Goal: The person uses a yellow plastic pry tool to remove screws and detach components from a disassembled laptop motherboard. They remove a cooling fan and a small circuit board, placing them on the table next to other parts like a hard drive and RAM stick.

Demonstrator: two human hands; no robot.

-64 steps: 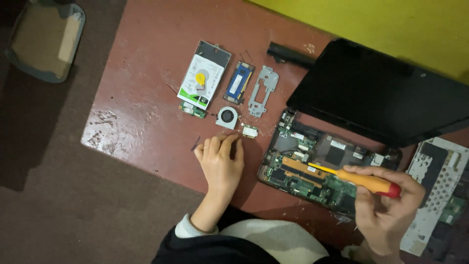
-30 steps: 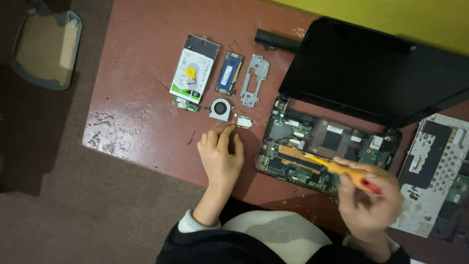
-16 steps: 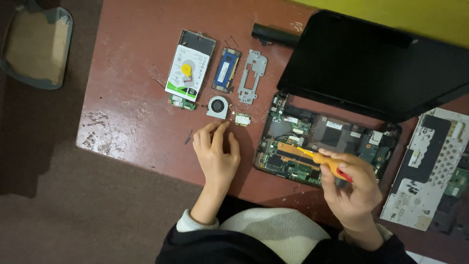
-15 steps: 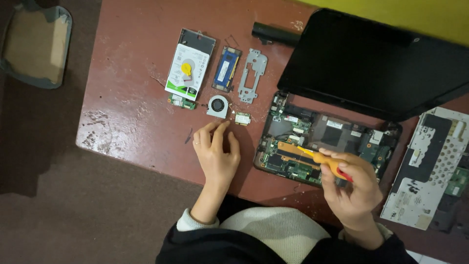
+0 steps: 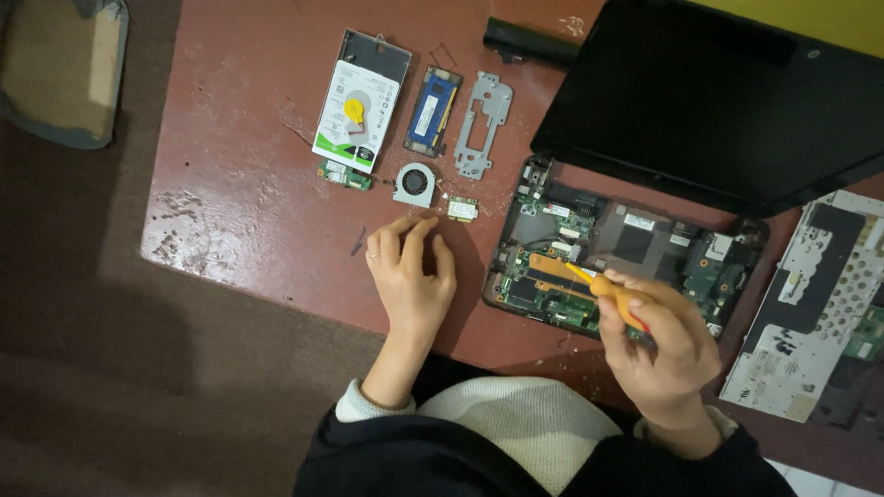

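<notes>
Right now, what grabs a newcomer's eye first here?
The opened laptop base with its bare green circuit board, mid-table, where the right hand holds an orange screwdriver over it. Removed parts lie in a row above the left hand: a hard drive, a memory stick and a small fan.

A white rectangular label with a green lower band and a round yellow sticker (image 5: 354,109) is carried on the hard drive (image 5: 361,101), which lies at the far left of the row of removed parts. A narrow white label is fixed along the blue memory module (image 5: 430,111) just to its right. The laptop screen (image 5: 709,101), dark and unlit, is laid flat at the upper right. Small white labels are seen on the exposed motherboard (image 5: 626,262).
</notes>
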